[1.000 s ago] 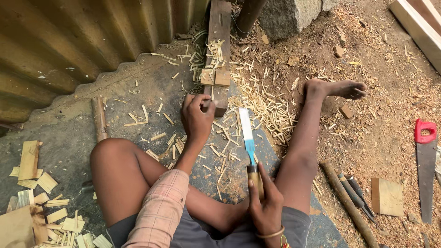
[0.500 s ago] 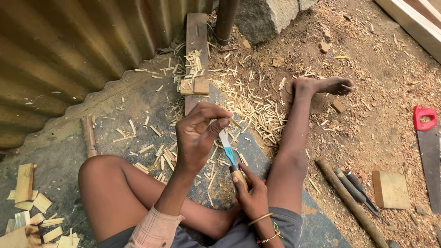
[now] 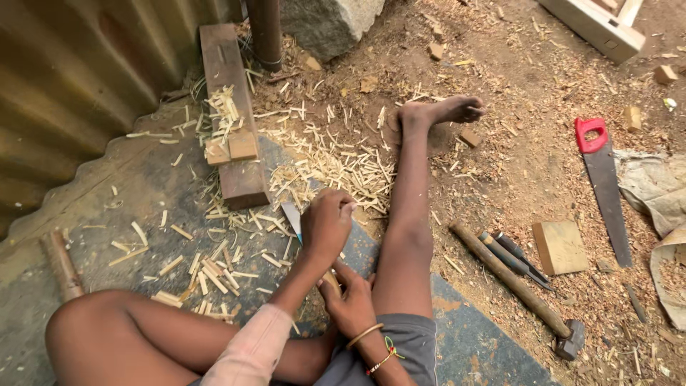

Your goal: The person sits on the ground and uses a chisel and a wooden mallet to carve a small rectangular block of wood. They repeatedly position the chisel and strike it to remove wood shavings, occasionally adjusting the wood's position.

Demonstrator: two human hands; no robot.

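I sit on the ground with my legs folded. My right hand (image 3: 350, 302), with bangles at the wrist, grips the handle of a chisel. The chisel's flat blade (image 3: 291, 214) points up and to the left. My left hand (image 3: 327, 221), on the arm with the pale pink sleeve, is closed over the middle of the blade, so only the tip shows. The handle is mostly hidden between the two hands. A dark wooden plank (image 3: 227, 78) lies just beyond, with two small wood blocks (image 3: 232, 148) on it.
Wood slivers (image 3: 329, 161) litter the grey mat and the dirt. My bare foot (image 3: 437, 113) stretches ahead. To the right lie a hammer (image 3: 511, 281), two chisels (image 3: 516, 259), a square wood block (image 3: 559, 246) and a red-handled saw (image 3: 604, 179). Corrugated sheet (image 3: 71, 86) stands at left, a stone (image 3: 329, 25) behind.
My left hand left the plank and closed over the chisel blade. The chisel has tilted down and to the left, closer to my lap.
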